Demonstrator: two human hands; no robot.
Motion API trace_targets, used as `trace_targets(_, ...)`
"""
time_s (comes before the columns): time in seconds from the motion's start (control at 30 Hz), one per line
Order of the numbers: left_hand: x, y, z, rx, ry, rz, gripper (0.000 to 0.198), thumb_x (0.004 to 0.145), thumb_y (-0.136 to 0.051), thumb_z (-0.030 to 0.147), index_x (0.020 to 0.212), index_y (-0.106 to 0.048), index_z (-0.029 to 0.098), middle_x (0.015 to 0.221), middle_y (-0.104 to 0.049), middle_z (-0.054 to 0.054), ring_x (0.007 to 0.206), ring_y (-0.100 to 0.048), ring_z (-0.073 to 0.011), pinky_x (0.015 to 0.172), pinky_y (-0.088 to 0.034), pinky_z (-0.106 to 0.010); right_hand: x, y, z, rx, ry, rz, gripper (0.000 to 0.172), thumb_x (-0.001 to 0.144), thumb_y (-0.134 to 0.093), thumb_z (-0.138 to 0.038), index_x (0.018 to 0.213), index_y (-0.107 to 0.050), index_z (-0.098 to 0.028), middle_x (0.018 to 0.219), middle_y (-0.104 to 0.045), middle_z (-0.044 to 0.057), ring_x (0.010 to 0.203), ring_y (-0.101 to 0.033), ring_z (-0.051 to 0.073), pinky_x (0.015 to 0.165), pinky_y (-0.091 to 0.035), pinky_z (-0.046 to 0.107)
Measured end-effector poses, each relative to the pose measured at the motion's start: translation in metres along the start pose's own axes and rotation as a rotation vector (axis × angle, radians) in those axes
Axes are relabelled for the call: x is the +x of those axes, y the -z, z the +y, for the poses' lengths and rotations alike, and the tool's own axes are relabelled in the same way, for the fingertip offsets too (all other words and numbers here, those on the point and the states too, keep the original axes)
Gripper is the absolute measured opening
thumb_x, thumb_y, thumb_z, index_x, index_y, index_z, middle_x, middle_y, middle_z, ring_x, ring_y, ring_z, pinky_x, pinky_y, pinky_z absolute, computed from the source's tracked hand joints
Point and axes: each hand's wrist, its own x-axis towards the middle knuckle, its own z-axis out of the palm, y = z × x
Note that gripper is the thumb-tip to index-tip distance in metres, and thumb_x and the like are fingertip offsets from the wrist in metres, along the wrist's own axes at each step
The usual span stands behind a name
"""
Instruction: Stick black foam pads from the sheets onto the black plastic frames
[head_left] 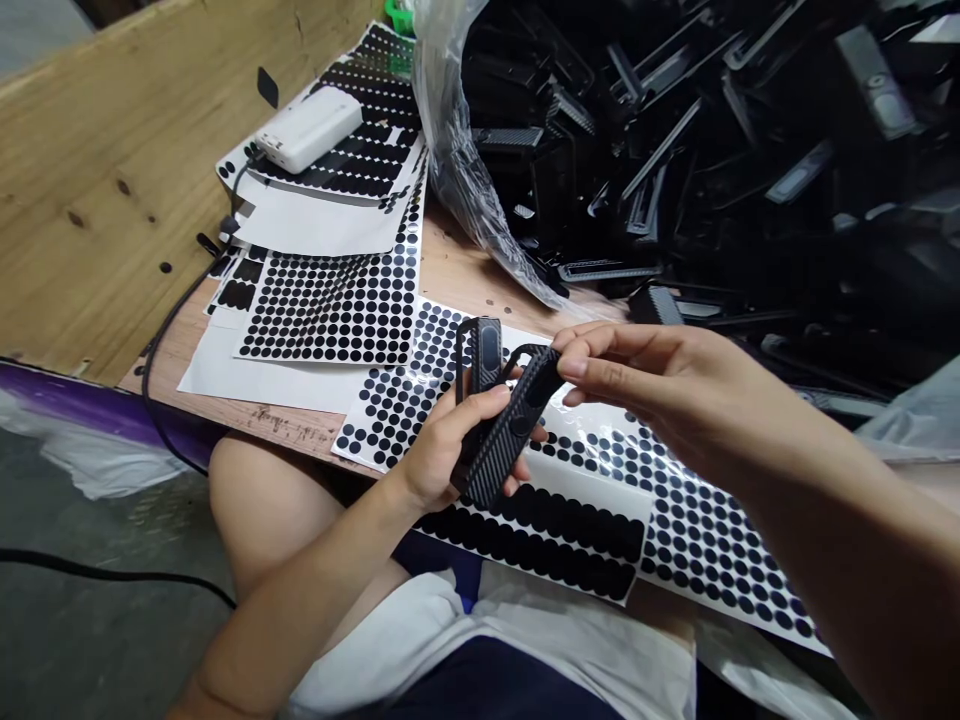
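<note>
My left hand (442,445) grips two black carbon-pattern plastic parts: one upright piece (484,355) and one slanted in front of it (510,430). The fingertips of my right hand (637,375) pinch the top end of the slanted part. Both hands hover just above a white sticker sheet (679,520) covered with black round dots and oval pads, which lies at the near edge of the wooden table (292,425).
More dot sticker sheets (337,300) spread across the table to the left. A white power bank (307,130) with a black cable (169,330) rests on them. A clear plastic bag (457,170) holds a large pile of black plastic parts (712,150). A wooden board (112,170) stands at left.
</note>
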Motion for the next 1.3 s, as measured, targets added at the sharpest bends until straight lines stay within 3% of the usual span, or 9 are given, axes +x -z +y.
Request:
trace_targets(0.13,0.000,0.000,0.000,-0.014,0.004,-0.009,0.053,0.089,-0.068,0.040,0.129,-0.052,0.010,0.084,-0.076,-0.010,0.051,-0.069,-0.0170,0.041,-0.054,-0.023,0.000,0.001,-0.002,0.042,-0.042,0.005,0.032,0.071,-0.089,-0.053,0.073,-0.077,-0.023,0.086,-0.073,0.003,0.082,-0.065,0.019,0.072,-0.052,0.030)
trace_targets(0.43,0.000,0.000,0.000,-0.015,0.003,-0.012,0.050,0.088,-0.070,0.042,0.126,-0.052,0.012,0.080,-0.075,-0.009,0.049,-0.069,-0.0170,0.041,-0.055,-0.023,0.001,-0.001,-0.001,-0.096,0.038,0.005,0.036,0.073,-0.086,-0.059,0.074,-0.076,-0.023,0.084,-0.072,0.003,0.078,-0.065,0.021,0.074,-0.050,0.034)
trace_targets(0.7,-0.001,-0.003,0.002,-0.003,-0.003,0.000,0.043,0.088,-0.070,0.042,0.117,-0.055,0.013,0.077,-0.074,-0.007,0.049,-0.068,-0.0168,0.041,-0.054,-0.023,-0.002,-0.001,-0.005,-0.268,0.097,0.077,0.045,0.073,-0.080,-0.069,0.078,-0.076,-0.024,0.088,-0.073,0.006,0.088,-0.067,0.026,0.084,-0.052,0.040)
trace_targets(0.9,-0.001,-0.002,0.003,0.018,0.011,0.007,0.043,0.086,-0.072,0.046,0.108,-0.059,0.012,0.076,-0.074,-0.008,0.049,-0.067,-0.0164,0.040,-0.053,-0.022,-0.004,-0.007,-0.011,-0.324,0.132,0.131,0.039,0.073,-0.083,-0.063,0.073,-0.075,-0.025,0.085,-0.073,0.005,0.085,-0.068,0.026,0.077,-0.057,0.038)
trace_targets(1.3,-0.001,-0.002,0.002,0.043,0.004,0.028,0.048,0.083,-0.075,0.052,0.106,-0.060,0.012,0.079,-0.073,-0.007,0.049,-0.067,-0.0148,0.040,-0.053,-0.021,-0.008,-0.008,-0.004,-0.496,0.266,0.169,0.025,0.089,-0.072,-0.051,0.085,-0.074,-0.026,0.091,-0.075,0.006,0.086,-0.070,0.027,0.081,-0.058,0.045)
